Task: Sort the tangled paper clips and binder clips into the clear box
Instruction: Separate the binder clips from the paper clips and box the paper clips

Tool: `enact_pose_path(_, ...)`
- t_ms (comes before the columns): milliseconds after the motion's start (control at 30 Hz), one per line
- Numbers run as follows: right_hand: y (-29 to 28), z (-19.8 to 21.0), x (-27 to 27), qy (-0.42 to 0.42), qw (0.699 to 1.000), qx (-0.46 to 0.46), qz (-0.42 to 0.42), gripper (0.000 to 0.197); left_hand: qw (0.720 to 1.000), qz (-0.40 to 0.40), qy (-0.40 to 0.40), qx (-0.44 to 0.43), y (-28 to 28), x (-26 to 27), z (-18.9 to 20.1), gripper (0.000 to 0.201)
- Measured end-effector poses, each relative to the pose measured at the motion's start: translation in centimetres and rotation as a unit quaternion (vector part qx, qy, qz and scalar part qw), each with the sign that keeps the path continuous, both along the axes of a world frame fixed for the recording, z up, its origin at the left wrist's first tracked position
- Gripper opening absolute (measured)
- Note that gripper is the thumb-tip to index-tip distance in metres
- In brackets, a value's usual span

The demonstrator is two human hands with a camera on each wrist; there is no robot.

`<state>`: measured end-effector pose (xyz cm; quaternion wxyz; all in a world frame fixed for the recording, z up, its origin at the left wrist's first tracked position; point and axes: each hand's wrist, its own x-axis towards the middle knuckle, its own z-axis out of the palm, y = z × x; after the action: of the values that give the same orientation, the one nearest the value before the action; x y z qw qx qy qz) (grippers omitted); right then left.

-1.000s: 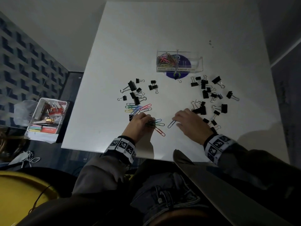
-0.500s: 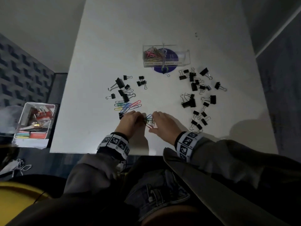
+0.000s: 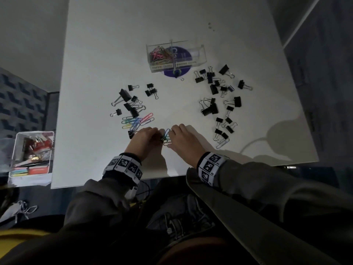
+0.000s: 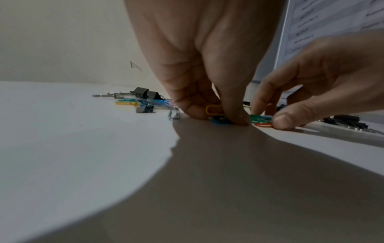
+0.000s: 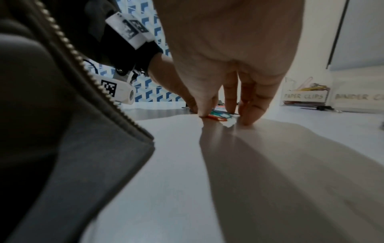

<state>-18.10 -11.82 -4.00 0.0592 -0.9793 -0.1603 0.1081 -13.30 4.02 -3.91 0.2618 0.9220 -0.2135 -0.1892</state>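
Note:
A tangle of coloured paper clips [image 3: 166,137] lies near the table's front edge between my two hands. My left hand [image 3: 155,133] pinches its yellow and blue clips [image 4: 216,113] against the table. My right hand [image 3: 172,136] pinches the green and orange clips [image 5: 218,115] with thumb and fingers. The clear box [image 3: 202,54] stands farther back; its left compartment, labelled PAPER CLIPS [image 5: 304,96], holds coloured clips. More paper clips [image 3: 137,121] lie left of my hands. Black binder clips are scattered at left [image 3: 131,100] and right [image 3: 217,96].
A purple disc [image 3: 177,73] lies under the box. One pale paper clip [image 3: 222,144] sits by the right binder clips. A white basket of stationery [image 3: 32,152] stands off the table's left side. My jacket flap [image 5: 62,131] hangs near the front edge.
My right hand has moved left to meet the left hand and now pinches the same tangle. The left hand stayed on the clips.

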Motion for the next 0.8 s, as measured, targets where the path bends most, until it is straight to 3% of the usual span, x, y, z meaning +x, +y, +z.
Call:
enact_pose_path(200,-0.5,0.7,0.2,-0.068,0.997,0.029,-0.023,0.033,0.999,-0.034,-0.019,-0.032,-1.6,0.0,0.5,0.013)
enact_pose_path(300,-1.7,0.4,0.5,-0.034,0.998,0.039,-0.034,0.039,0.999,-0.015,-0.016,-0.026,-1.4,0.5,0.5,0.014)
enact_pose_path(467,-3.8,0.2,2.2,0.040,0.995,0.073,-0.055,0.032,0.999,-0.020,-0.030,0.003,-1.1,1.3,0.4,0.011)
enact_pose_path(567,-5.1,1.9,5.3,0.077,0.976,0.171,-0.114,0.024,0.992,-0.094,-0.064,0.055,-1.0,1.5,-0.1,0.016)
enact_pose_path(667,-5.8,4.6,10.6,0.034,0.953,0.252,-0.165,0.019,0.984,-0.147,-0.086,0.058,-0.3,1.6,-0.4,0.032)
enact_pose_path(800,-5.3,7.3,18.8,-0.015,0.955,0.253,-0.153,0.019,0.971,-0.209,-0.095,0.070,-0.3,2.2,0.1,0.021)
